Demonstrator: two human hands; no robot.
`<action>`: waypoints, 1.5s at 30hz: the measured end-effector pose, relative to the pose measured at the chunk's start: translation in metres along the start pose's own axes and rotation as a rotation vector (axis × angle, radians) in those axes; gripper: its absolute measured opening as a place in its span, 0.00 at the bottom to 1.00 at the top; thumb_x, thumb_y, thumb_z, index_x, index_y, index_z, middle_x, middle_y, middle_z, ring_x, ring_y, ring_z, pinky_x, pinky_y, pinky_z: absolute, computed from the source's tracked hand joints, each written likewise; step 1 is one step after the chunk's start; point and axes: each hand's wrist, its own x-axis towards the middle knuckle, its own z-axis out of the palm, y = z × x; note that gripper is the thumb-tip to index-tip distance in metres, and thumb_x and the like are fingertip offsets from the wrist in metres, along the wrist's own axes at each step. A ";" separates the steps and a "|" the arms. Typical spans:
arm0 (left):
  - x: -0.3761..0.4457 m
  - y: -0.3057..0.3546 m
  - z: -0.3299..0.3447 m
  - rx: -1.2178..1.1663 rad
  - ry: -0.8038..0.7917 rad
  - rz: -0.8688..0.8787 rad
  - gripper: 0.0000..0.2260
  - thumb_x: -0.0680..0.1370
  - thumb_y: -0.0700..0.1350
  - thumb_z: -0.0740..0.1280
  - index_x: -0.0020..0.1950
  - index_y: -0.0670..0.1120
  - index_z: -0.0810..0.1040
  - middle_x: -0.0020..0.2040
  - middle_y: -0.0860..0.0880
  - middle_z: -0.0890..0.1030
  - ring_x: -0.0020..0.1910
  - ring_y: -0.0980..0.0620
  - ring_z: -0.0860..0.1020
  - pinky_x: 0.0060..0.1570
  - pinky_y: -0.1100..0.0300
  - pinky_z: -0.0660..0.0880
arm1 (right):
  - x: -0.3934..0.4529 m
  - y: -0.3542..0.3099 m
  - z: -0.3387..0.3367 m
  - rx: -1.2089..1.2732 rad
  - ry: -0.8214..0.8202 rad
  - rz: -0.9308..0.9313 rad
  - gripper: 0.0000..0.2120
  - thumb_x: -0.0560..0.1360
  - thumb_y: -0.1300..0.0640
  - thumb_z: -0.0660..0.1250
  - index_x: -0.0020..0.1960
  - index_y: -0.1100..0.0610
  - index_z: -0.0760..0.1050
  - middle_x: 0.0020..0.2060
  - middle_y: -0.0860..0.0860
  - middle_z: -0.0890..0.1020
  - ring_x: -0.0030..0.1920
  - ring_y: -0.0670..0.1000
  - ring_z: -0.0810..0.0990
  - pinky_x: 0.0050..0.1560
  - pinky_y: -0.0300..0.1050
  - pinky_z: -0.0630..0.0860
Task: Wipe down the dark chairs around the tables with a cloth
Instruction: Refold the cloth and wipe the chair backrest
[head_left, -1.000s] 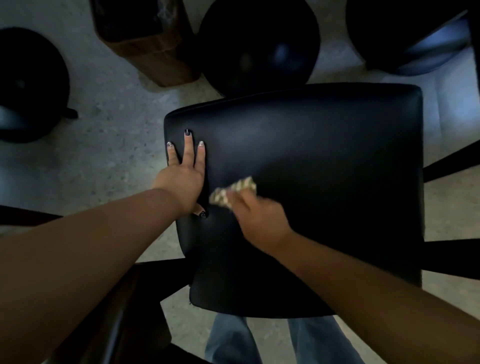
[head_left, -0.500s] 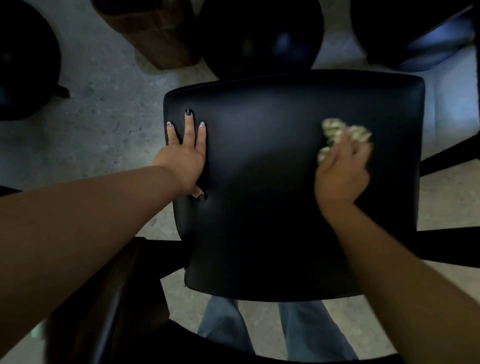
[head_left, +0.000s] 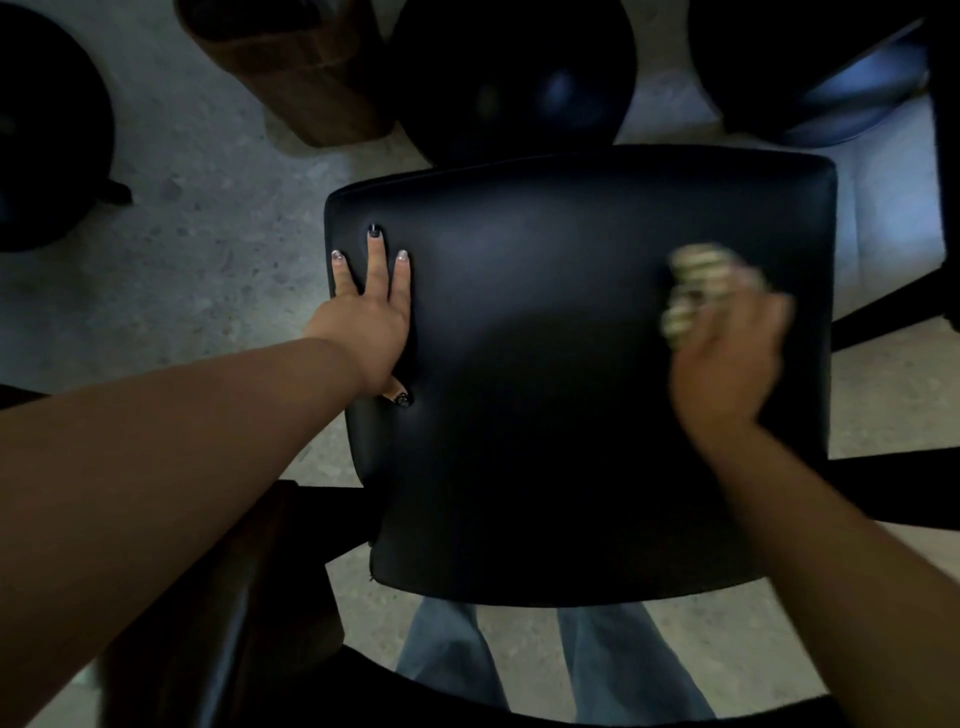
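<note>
While left hand (head_left: 371, 327) fingers lie flat, apart on seat (head_left: 545, 389), right hand (head_left: 727, 358) fingers bunch cloth (head_left: 691, 291): likely soft, light; hold wadded.

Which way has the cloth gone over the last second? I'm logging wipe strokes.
The right hand swept the cloth from the seat's left side, beside the left hand, across to its right edge. The left hand stayed flat on the seat.

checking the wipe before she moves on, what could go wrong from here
The cloth is a small crumpled wad in the right hand, working near the right edge of the black chair seat; it might leave corners unwiped. The left hand presses flat on the left edge, so that patch may stay unwiped or pick up fingerprints.
</note>
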 end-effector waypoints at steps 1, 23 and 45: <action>0.000 0.000 0.000 0.002 0.002 -0.001 0.60 0.68 0.60 0.75 0.75 0.40 0.29 0.73 0.35 0.28 0.75 0.28 0.43 0.65 0.44 0.69 | 0.016 0.012 -0.005 -0.007 0.106 0.159 0.20 0.79 0.53 0.54 0.69 0.56 0.70 0.62 0.60 0.72 0.52 0.57 0.76 0.50 0.51 0.72; -0.051 0.016 -0.054 -0.573 0.011 -0.067 0.25 0.77 0.50 0.66 0.72 0.44 0.68 0.71 0.40 0.69 0.67 0.41 0.71 0.64 0.54 0.69 | -0.079 -0.093 -0.060 0.612 -0.724 0.263 0.12 0.78 0.58 0.63 0.61 0.53 0.78 0.52 0.53 0.80 0.53 0.50 0.79 0.56 0.41 0.74; -0.337 0.133 -0.175 -1.836 0.880 0.084 0.29 0.72 0.34 0.73 0.68 0.52 0.70 0.47 0.53 0.85 0.50 0.56 0.83 0.51 0.59 0.79 | -0.059 -0.159 -0.378 0.925 -0.956 -0.074 0.23 0.64 0.37 0.71 0.53 0.49 0.80 0.47 0.47 0.85 0.48 0.47 0.83 0.48 0.43 0.80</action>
